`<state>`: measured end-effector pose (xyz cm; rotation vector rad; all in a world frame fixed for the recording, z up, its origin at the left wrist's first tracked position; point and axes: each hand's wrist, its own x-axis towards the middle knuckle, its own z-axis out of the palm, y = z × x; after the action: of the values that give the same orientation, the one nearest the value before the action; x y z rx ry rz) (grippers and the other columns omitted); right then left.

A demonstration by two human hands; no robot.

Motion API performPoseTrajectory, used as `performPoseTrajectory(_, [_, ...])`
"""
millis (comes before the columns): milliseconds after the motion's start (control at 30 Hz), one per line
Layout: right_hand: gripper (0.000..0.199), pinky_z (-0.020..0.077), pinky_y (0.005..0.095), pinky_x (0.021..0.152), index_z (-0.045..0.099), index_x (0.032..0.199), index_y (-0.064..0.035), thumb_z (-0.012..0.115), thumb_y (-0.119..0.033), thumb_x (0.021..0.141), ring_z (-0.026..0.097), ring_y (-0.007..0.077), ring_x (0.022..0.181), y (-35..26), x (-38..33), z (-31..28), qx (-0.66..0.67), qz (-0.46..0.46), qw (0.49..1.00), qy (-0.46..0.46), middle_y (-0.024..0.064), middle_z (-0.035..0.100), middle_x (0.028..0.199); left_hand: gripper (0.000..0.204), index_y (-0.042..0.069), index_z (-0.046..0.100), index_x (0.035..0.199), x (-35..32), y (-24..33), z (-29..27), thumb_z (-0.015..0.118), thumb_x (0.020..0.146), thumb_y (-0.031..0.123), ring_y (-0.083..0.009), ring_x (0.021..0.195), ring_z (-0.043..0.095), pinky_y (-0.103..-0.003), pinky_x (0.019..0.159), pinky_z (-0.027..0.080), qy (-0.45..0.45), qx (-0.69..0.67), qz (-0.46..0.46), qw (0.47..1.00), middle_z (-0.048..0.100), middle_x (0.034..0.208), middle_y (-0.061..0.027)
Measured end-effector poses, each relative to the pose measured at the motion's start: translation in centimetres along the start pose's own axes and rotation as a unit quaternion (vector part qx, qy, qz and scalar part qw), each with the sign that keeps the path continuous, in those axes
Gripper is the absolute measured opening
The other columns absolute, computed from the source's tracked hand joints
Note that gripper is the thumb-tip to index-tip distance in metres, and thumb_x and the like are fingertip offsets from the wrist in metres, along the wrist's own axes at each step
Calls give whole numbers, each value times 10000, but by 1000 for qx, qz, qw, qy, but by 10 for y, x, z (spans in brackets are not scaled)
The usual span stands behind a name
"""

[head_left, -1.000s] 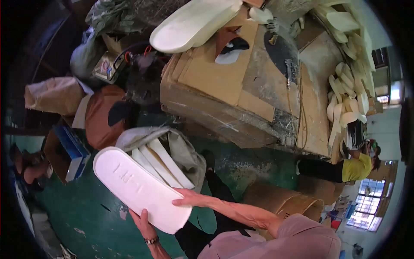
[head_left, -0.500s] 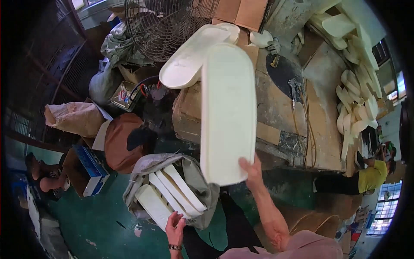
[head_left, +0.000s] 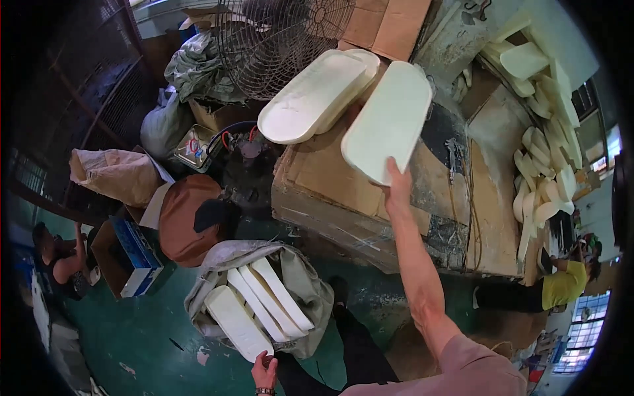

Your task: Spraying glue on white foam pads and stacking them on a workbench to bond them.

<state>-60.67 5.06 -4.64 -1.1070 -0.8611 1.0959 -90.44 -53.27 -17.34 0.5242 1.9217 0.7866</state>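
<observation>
My right hand [head_left: 399,188] grips the near end of a white oblong panel [head_left: 388,122] with rounded corners. It is held at arm's length over a cardboard-covered workbench [head_left: 330,178]. To its left, several similar white panels [head_left: 307,99] with raised rims lie stacked on the bench. Below, my left hand [head_left: 265,375], fingers curled, is at the lower end of another white panel [head_left: 234,317]. That one leans in an open grey sack [head_left: 307,277] beside several narrow curved white pieces [head_left: 264,303] on edge.
A wire-caged fan [head_left: 284,46] stands behind the bench. Pliers [head_left: 453,152] lie on it, and curved white pieces [head_left: 545,158] pile up at right. A brown covered stool [head_left: 188,224] and a blue-white box [head_left: 135,257] stand left. Other people [head_left: 564,284] are at both sides.
My right hand has carried its panel forward, away from me, over the bench. My left hand has dropped slightly lower, to the end of the panel in the sack.
</observation>
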Motion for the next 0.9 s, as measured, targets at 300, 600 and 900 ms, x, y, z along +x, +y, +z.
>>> performPoseTrajectory(300, [497,600,433,617,558,1355,-30,694,-323,978,700,279,925,21,31,49,-62,111,992,-6,134,684,1175,477,-11,615,1324,12,-15,1,764,916,186,-196,931,734,-320,791,597,-4,6,-3,1000,759,1070,-150])
performPoseTrajectory(600, [437,602,433,648,537,1329,2,638,-292,1022,701,316,849,-49,112,59,139,76,987,1,174,673,1095,502,-7,633,1306,5,-39,-13,773,877,212,-253,983,740,-374,887,586,11,-8,-57,998,762,1080,-168])
performPoseTrajectory(900, [582,572,498,791,447,1444,-111,700,-280,947,580,366,1138,7,130,59,5,222,975,9,165,526,1370,483,4,635,1305,3,-43,-12,768,883,199,-253,1004,746,-377,900,585,15,24,-66,997,766,1076,-173])
